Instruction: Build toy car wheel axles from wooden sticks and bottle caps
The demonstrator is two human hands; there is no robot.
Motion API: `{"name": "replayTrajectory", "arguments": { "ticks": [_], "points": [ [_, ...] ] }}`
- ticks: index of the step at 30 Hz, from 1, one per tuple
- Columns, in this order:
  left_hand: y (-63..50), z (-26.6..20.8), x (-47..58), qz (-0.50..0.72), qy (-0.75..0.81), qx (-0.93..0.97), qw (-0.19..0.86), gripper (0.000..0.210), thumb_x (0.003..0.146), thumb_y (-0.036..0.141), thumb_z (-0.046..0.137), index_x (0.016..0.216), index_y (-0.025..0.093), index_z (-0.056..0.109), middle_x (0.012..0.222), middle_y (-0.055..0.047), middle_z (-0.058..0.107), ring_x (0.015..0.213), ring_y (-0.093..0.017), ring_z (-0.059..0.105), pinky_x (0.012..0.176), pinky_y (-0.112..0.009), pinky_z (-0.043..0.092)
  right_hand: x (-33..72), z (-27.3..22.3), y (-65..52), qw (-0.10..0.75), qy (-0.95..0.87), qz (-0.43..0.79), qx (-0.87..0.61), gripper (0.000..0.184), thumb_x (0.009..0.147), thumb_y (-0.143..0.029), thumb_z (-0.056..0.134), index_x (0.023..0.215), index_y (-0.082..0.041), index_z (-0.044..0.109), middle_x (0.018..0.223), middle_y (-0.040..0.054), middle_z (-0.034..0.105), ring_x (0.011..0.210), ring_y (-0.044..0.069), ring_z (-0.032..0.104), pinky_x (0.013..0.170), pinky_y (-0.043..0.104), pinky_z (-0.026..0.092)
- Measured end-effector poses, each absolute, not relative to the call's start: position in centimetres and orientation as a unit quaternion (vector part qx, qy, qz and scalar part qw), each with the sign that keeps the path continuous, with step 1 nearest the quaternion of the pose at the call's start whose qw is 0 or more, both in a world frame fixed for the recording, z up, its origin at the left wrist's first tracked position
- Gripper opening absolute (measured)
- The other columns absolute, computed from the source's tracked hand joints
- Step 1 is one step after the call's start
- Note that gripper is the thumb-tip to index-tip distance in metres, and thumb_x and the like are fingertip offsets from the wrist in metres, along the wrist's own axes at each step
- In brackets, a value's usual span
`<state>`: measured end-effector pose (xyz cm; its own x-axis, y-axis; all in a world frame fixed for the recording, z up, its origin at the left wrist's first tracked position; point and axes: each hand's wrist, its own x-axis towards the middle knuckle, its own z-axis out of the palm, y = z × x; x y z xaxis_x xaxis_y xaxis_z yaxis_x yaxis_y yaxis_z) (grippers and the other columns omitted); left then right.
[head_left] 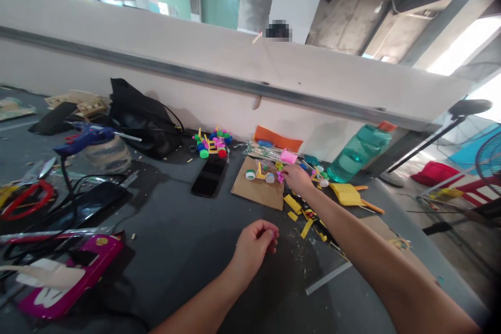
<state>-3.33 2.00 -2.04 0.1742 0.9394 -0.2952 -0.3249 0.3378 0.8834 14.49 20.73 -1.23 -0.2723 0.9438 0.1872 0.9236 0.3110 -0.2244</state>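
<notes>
My left hand (256,244) is held over the dark table with thumb and fingers pressed together. Whatever it pinches, if anything, is hidden. Farther off, my right hand (298,180) reaches to the right edge of a cardboard piece (254,195), its fingertips closed at a small magenta plastic piece (279,176). On that cardboard stands a little car frame of yellow sticks (259,171) with whitish cap wheels. Just beyond the right hand lie a pink block (288,156) and more small coloured parts. Yellow foam scraps (293,203) are scattered below the right wrist.
A phone (209,176), colourful toy cars (213,143) and a black bag (141,120) are left of the cardboard. A blue glue gun (92,134) and magenta power strip (74,282) are at far left. A teal bottle (358,152) stands right, near an orange-handled tool (371,206).
</notes>
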Motion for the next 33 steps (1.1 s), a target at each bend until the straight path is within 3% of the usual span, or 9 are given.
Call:
{"name": "replayTrajectory", "arguments": {
  "ticks": [6,10,16,21,25,33],
  "points": [
    [2.0,-2.1,-3.4,0.48,0.438,0.306,0.696,0.025,0.073,0.033,0.065,0.088,0.014,0.059,0.074,-0.004,0.064,0.06,-0.011,0.057,0.057,-0.024,0.049,14.7,-0.8,19.9,0.17,-0.782,0.037,-0.599,0.025,0.084,-0.021,0.05,0.105,-0.02,0.064,0.097,0.0071,0.069,0.09,0.02,0.062,0.078,0.028,0.045],
    [2.1,-1.9,-3.9,0.484,0.428,0.271,0.714,0.028,0.073,0.038,0.067,0.082,0.013,0.057,0.076,-0.005,0.066,0.059,-0.008,0.057,0.058,-0.022,0.05,14.3,0.7,17.3,0.206,-0.761,0.022,-0.615,0.033,0.084,-0.021,0.05,0.117,-0.019,0.055,0.091,0.0068,0.069,0.083,0.021,0.063,0.072,0.029,0.045],
    [2.7,-1.8,-4.8,0.513,0.403,0.219,0.726,0.033,0.072,0.043,0.069,0.077,0.013,0.056,0.07,-0.003,0.063,0.055,-0.006,0.054,0.055,-0.018,0.048,10.4,1.6,7.8,0.366,-0.782,0.106,-0.493,0.025,0.086,-0.023,0.048,0.11,-0.022,0.056,0.085,0.0043,0.064,0.071,0.017,0.06,0.067,0.027,0.048],
    [2.9,-1.9,-4.9,0.532,0.4,0.229,0.711,0.038,0.07,0.05,0.068,0.074,0.014,0.056,0.06,0.004,0.054,0.051,-0.006,0.051,0.052,-0.019,0.045,8.3,0.3,3.6,0.352,-0.837,0.137,-0.395,0.026,0.084,-0.025,0.056,0.109,-0.024,0.06,0.098,0.0076,0.065,0.09,0.022,0.059,0.078,0.035,0.05],
    [2.8,-1.7,-4.6,0.51,0.419,0.266,0.703,0.039,0.068,0.052,0.068,0.072,0.015,0.055,0.057,0.004,0.052,0.051,-0.007,0.051,0.05,-0.02,0.044,8.5,-0.5,4.2,0.365,-0.841,0.117,-0.381,0.019,0.088,-0.022,0.05,0.099,-0.023,0.065,0.092,0.0076,0.067,0.086,0.021,0.06,0.077,0.036,0.05],
    [3.0,-1.5,-4.8,0.51,0.453,0.291,0.671,0.035,0.065,0.045,0.073,0.075,0.014,0.061,0.061,0.002,0.056,0.055,-0.008,0.053,0.051,-0.02,0.047,8.4,-1.6,5.0,0.419,-0.819,0.156,-0.36,0.032,0.092,-0.019,0.042,0.116,-0.026,0.061,0.109,0.0075,0.066,0.099,0.021,0.059,0.086,0.039,0.049]
  ]
}}
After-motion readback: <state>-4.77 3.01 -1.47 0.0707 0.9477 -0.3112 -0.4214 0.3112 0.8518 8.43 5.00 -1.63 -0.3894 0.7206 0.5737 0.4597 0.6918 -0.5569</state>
